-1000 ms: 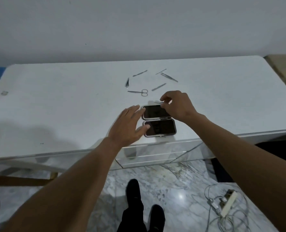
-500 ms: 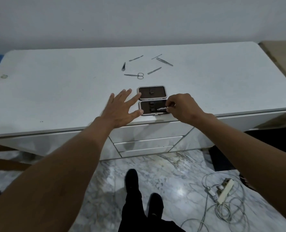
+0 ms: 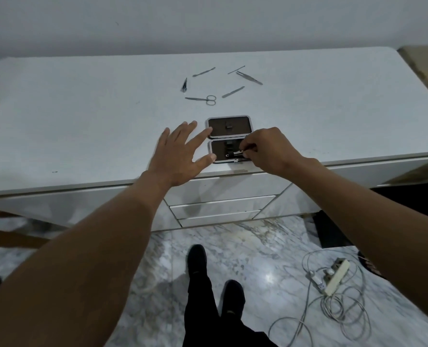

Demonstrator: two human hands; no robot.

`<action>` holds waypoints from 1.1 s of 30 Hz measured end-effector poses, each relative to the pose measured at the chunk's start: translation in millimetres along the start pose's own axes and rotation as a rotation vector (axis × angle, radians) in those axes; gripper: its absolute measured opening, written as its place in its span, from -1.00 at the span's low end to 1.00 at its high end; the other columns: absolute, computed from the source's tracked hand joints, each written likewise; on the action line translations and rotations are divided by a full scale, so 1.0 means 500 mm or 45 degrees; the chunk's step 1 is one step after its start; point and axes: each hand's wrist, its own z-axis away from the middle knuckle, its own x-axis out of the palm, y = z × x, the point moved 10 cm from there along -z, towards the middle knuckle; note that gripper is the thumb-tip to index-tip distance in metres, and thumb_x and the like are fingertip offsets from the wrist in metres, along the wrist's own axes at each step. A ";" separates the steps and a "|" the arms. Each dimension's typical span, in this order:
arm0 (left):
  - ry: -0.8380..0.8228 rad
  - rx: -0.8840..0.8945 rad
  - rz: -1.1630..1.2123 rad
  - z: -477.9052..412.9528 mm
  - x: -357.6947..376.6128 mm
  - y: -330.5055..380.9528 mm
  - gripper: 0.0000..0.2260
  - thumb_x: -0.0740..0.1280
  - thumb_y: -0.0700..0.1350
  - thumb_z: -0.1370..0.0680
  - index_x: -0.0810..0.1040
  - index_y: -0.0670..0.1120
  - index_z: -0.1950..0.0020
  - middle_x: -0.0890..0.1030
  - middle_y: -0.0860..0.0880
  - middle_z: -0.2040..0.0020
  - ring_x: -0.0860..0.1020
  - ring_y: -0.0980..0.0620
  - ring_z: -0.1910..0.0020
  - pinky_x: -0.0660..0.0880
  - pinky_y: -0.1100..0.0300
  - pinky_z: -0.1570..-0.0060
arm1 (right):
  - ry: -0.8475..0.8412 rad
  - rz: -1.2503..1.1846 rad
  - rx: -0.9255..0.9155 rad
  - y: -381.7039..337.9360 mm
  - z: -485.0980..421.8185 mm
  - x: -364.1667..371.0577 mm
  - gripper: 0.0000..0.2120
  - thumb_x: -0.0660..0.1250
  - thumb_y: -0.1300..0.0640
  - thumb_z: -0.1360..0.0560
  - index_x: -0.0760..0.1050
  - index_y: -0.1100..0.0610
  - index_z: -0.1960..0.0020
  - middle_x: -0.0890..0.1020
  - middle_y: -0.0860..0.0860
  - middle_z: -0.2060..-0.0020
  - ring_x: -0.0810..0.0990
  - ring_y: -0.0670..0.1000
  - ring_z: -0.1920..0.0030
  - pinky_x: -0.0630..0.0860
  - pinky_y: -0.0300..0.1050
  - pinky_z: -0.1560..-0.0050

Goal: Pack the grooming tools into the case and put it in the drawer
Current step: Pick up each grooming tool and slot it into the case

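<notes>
The open grooming case (image 3: 229,126) lies flat near the white dresser's front edge, two dark halves with silver rims. My right hand (image 3: 270,150) pinches a small silver nail clipper (image 3: 237,154) over the near half's right side. My left hand (image 3: 180,152) is spread flat, its fingertips resting against the case's left edge. Farther back on the top lie loose steel tools: small scissors (image 3: 203,99), a file (image 3: 233,92), tweezers (image 3: 249,77), a pointed tool (image 3: 184,84), a thin pick (image 3: 236,69) and a pusher (image 3: 204,71).
The white dresser top (image 3: 82,121) has shut drawers (image 3: 220,205) below its front edge, straight under the case. My dark shoes (image 3: 198,259) stand on the marble floor. A power strip with tangled cables (image 3: 335,276) lies on the floor to the right.
My right hand carried the clipper from the case's far edge down to the near half and now presses it in there. The left hand stays spread against the case's left side.
</notes>
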 end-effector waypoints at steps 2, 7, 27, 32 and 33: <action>0.004 -0.010 -0.001 0.000 0.000 0.000 -0.35 -0.07 0.40 -0.51 0.09 0.22 -0.57 0.14 -0.02 -0.60 0.04 -0.04 -0.59 -0.03 -0.16 -0.52 | 0.001 -0.018 -0.016 -0.007 -0.004 0.005 -0.81 0.34 0.27 -0.46 0.69 0.17 0.00 0.72 0.13 0.07 0.64 0.17 0.05 0.55 -0.07 -0.01; 0.052 -0.015 0.015 0.000 -0.009 0.000 -0.37 -0.03 0.39 -0.52 0.14 0.21 -0.56 0.19 -0.01 -0.59 0.09 -0.03 -0.58 0.00 -0.14 -0.52 | 0.013 -0.061 -0.045 -0.011 -0.013 0.008 -0.83 0.34 0.27 -0.46 0.68 0.17 0.03 0.72 0.11 0.10 0.63 0.16 0.10 0.55 -0.06 0.02; 0.066 -0.041 0.041 0.000 -0.017 -0.002 -0.39 0.03 0.39 -0.52 0.16 0.24 -0.55 0.23 0.03 -0.57 0.12 0.00 -0.57 0.05 -0.11 -0.52 | 0.068 -0.035 -0.181 -0.020 -0.063 -0.019 -0.84 0.30 0.18 -0.50 0.66 0.14 0.02 0.72 0.06 0.11 0.65 0.12 0.14 0.55 -0.07 0.10; 0.086 -0.041 0.056 -0.001 -0.016 -0.006 -0.40 0.08 0.38 -0.53 0.18 0.23 -0.54 0.24 0.02 -0.57 0.14 -0.01 -0.57 0.07 -0.12 -0.52 | 0.142 -0.077 -0.136 -0.045 -0.154 -0.028 -0.82 0.26 0.18 -0.51 0.64 0.16 0.04 0.72 0.07 0.13 0.64 0.12 0.11 0.53 -0.07 0.07; 0.091 -0.041 0.055 -0.001 -0.015 -0.007 -0.40 0.09 0.38 -0.52 0.18 0.23 -0.54 0.25 0.02 -0.56 0.15 -0.01 -0.57 0.07 -0.12 -0.52 | 0.145 -0.065 -0.136 -0.054 -0.173 -0.026 -0.82 0.25 0.18 -0.51 0.63 0.17 0.04 0.72 0.07 0.13 0.64 0.13 0.09 0.51 -0.08 0.07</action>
